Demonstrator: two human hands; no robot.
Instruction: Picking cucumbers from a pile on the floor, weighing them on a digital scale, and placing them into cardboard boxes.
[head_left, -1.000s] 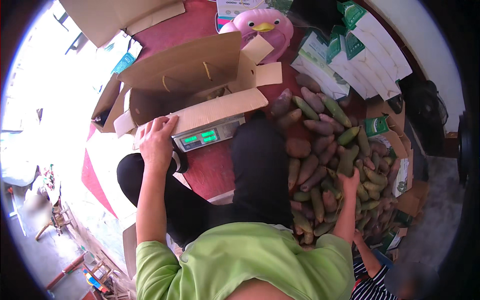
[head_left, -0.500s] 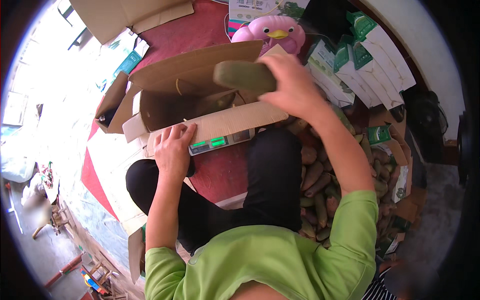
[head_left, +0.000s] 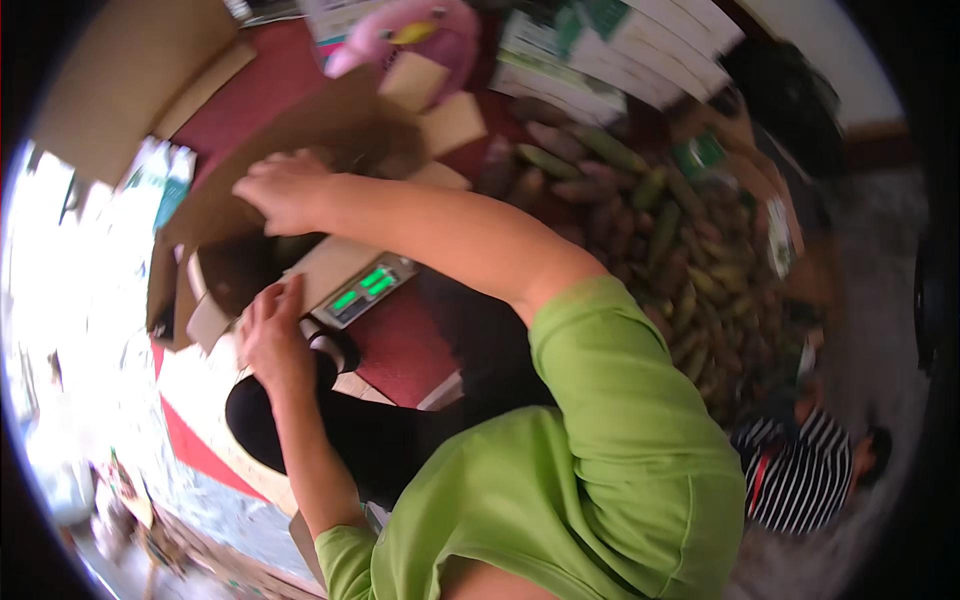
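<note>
A cardboard box (head_left: 225, 205) with raised flaps stands in front of me, and long rounded produce shows dimly in its shadowed inside. My right hand (head_left: 288, 192) is over the box, palm down with fingers bent. It is blurred, and whether it holds a piece of produce is hidden. My left hand (head_left: 274, 335) rests at the near left edge, fingers apart against the box's near flap (head_left: 335, 268). Under that flap a weighing scale (head_left: 368, 290) shows its lit green display.
A big heap of long green and reddish-brown produce (head_left: 690, 270) lies to my right. White cartons (head_left: 640, 50) stand at the far right, near a pink duck-faced thing (head_left: 440, 45). A person in a striped top (head_left: 800, 475) is at the lower right.
My right hand has swung left from the box's right end to over its inside; the green piece it held no longer shows. My view has turned, bringing more of the heap into sight.
</note>
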